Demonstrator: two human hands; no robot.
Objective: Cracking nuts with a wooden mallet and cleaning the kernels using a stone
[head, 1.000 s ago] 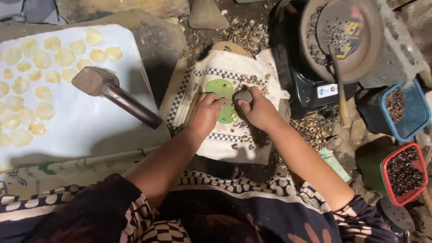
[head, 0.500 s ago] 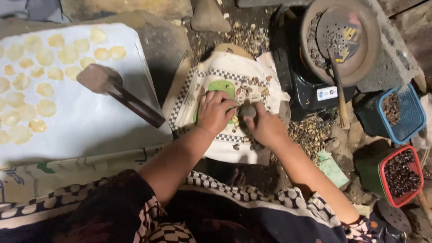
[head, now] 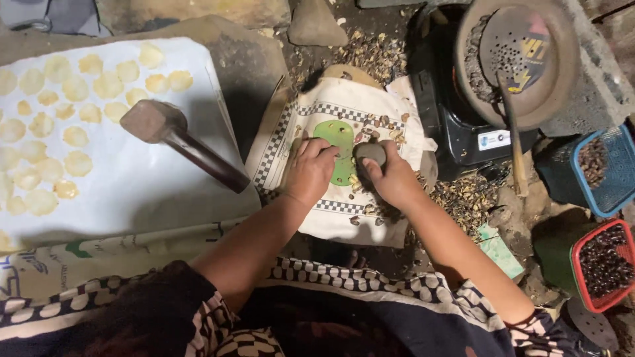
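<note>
The right hand (head: 391, 177) curls its fingers around a small rounded grey stone (head: 370, 153) above the checkered-border cream cloth (head: 331, 112), the left hand (head: 308, 169) presses bent fingertips on its green patch (head: 338, 135), beside a wooden mallet (head: 180, 144) lying on white sheet (head: 132, 192).

The right hand (head: 393, 177) now holds the small grey stone (head: 370, 153) slightly higher on the cloth bag (head: 344, 125), just beside the green patch (head: 337, 135). The left hand (head: 309, 170) now lies flatter, its fingertips (head: 331, 153) touching that patch.
</note>
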